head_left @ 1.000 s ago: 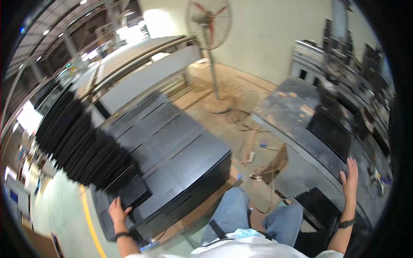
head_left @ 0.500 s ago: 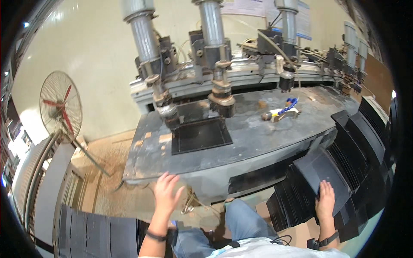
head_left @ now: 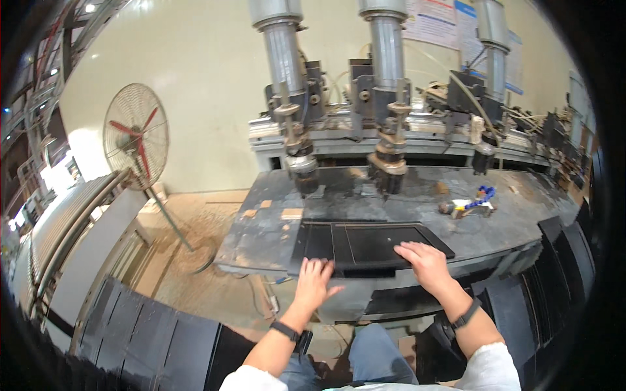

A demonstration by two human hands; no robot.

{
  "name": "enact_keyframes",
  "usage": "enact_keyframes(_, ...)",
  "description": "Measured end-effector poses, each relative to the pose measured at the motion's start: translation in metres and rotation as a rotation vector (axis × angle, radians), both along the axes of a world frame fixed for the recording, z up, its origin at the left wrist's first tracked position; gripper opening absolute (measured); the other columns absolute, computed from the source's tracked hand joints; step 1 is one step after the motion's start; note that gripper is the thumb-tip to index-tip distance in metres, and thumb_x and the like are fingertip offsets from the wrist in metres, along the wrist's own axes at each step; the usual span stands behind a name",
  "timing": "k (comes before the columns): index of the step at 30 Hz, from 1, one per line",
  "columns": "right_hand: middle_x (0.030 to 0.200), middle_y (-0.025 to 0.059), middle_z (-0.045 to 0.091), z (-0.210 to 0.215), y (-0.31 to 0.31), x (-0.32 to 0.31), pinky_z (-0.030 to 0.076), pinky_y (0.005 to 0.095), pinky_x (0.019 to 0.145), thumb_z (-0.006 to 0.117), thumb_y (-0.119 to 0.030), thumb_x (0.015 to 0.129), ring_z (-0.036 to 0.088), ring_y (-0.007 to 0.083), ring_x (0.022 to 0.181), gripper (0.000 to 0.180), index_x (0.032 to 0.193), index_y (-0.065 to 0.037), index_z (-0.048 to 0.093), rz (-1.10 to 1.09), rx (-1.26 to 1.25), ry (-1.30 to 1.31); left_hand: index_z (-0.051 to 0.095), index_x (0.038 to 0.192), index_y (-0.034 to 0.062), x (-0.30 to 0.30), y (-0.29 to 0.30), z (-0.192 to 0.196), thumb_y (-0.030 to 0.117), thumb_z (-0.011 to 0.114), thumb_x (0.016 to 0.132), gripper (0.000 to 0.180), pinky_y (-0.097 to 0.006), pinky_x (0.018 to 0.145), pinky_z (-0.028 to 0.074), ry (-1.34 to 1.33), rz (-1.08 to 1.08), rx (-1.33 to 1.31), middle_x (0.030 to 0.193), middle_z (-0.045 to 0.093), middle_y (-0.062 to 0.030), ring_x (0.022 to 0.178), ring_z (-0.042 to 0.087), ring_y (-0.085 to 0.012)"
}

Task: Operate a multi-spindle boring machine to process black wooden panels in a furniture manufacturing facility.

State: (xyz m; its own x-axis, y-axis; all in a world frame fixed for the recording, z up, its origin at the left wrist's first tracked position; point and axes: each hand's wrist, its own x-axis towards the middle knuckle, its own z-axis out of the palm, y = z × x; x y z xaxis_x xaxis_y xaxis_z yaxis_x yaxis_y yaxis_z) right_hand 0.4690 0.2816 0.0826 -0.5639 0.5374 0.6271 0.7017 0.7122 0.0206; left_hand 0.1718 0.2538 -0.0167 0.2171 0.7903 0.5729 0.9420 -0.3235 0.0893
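Note:
Two dark flat panels lie partly overlapping at the front edge of the grey machine table. The left panel (head_left: 315, 240) shows at one side, and a second black panel (head_left: 375, 242) with thin lines near its border extends to the right. At the near edge of the panels is my left hand (head_left: 314, 285), fingers extended and thumb apart. My right hand (head_left: 427, 264) rests over the right part of the second panel, its fingers stretched out across the surface. Its underside is hidden.
Drill-like machine heads (head_left: 302, 166) hang above the table (head_left: 254, 238). A blue segmented hose (head_left: 483, 195) stands to the right. Dark panel stacks (head_left: 505, 306) are at my right, more panels (head_left: 143, 332) at my left. A red-bladed fan (head_left: 135, 135) stands far left.
My right hand has moved left from the panel stack onto the table, where a second panel now overlaps the first. My left hand has come to the panels' near edge. The view has shifted.

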Motion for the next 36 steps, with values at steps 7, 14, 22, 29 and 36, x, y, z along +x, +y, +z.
enact_keyframes(7, 0.118, 0.0110, 0.061, -0.078, 0.114, -0.073, 0.043, 0.0411, 0.097, 0.065, -0.019, 0.076, 0.055, 0.0305, 0.112, 0.041, 0.115, -0.009, 0.060, 0.141, -0.057, -0.059, 0.067, 0.097, 0.0133, -0.069, -0.219, 0.001, 0.011, 0.063, 0.068, 0.030, -0.033, 0.074, 0.049, 0.142, 0.102, 0.148, 0.085, 0.056, -0.0022, 0.083, 0.057, -0.0215)
enact_keyframes(14, 0.130, 0.0115, 0.056, -0.092, 0.164, -0.104, 0.037, 0.0403, 0.105, 0.068, -0.018, 0.079, 0.047, 0.0318, 0.124, 0.048, 0.125, -0.006, 0.058, 0.089, -0.339, -0.076, 0.068, 0.096, 0.0124, -0.102, -0.455, 0.027, 0.009, 0.065, 0.068, 0.028, -0.037, 0.072, 0.047, 0.254, 0.873, -0.010, 0.085, 0.055, -0.0032, 0.083, 0.056, -0.0235)
enact_keyframes(22, 0.142, 0.0130, 0.043, -0.114, 0.169, -0.117, 0.028, 0.0423, 0.110, 0.062, -0.015, 0.085, 0.033, 0.0338, 0.135, 0.055, 0.137, -0.008, 0.045, -0.006, -0.267, -0.094, 0.064, 0.107, 0.0110, -0.136, -0.648, -0.021, 0.003, 0.059, 0.071, 0.038, -0.039, 0.083, 0.043, 0.265, 1.712, -0.063, 0.102, 0.061, -0.0033, 0.100, 0.054, -0.0259)
enact_keyframes(29, 0.144, 0.0139, 0.040, -0.046, -0.013, -0.028, 0.023, 0.0486, 0.113, 0.073, -0.007, 0.070, 0.032, 0.0336, 0.137, 0.071, 0.135, -0.008, 0.045, -0.038, -0.165, -0.031, 0.051, 0.129, 0.0049, -0.178, -0.658, -0.053, 0.036, 0.081, 0.061, 0.080, -0.047, 0.100, 0.036, -0.080, 1.679, -0.337, 0.131, 0.051, -0.0159, 0.122, 0.045, -0.0342)
enact_keyframes(36, 0.148, 0.0178, 0.030, -0.055, -0.178, 0.189, 0.021, 0.0526, 0.112, 0.082, -0.016, 0.061, 0.026, 0.0371, 0.138, 0.096, 0.140, 0.001, 0.030, -1.040, -0.332, -0.070, 0.057, 0.120, -0.0002, -0.182, -0.400, -0.032, 0.031, 0.073, 0.074, 0.058, -0.047, 0.097, 0.039, -0.082, 0.844, 0.110, 0.119, 0.055, -0.0213, 0.112, 0.050, -0.0391)
